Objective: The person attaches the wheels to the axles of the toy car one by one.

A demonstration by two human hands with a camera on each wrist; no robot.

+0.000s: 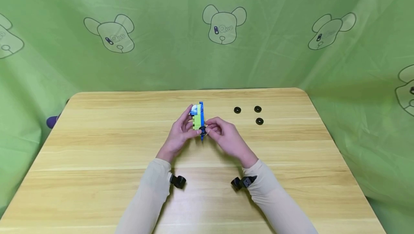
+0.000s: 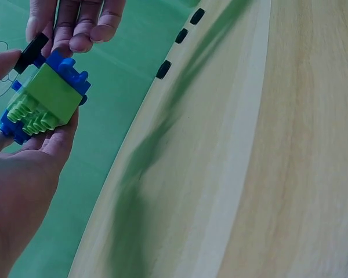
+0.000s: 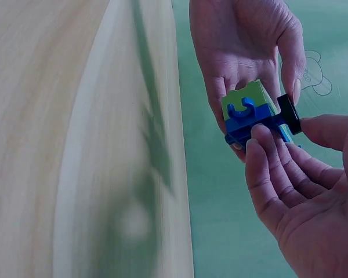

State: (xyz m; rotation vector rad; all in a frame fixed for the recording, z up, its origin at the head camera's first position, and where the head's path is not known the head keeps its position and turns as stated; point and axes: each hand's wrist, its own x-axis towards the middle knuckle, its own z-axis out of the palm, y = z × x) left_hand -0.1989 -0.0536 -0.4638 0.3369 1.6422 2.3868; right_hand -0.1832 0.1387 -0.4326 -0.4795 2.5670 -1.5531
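A small toy car of bright green and blue building blocks (image 1: 197, 120) is held above the table, tipped on its side. My left hand (image 1: 176, 134) grips its body, fingers behind it. A black tyre (image 3: 289, 114) sits against a blue axle end at the side of the blue base. My right hand (image 1: 227, 135) has its thumb on the tyre and its fingertips on the blue base, and the left thumb touches the tyre's other edge. Whether the tyre is fully seated cannot be made out. Blue hook-like parts (image 3: 241, 108) show at the car's end.
Three loose black tyres lie right of the hands: one tyre (image 1: 237, 110) nearer them, a second tyre (image 1: 257, 109) and a third tyre (image 1: 259, 121) farther right. The wooden table (image 1: 97, 147) meets a green curtain (image 1: 168, 47) at its back edge.
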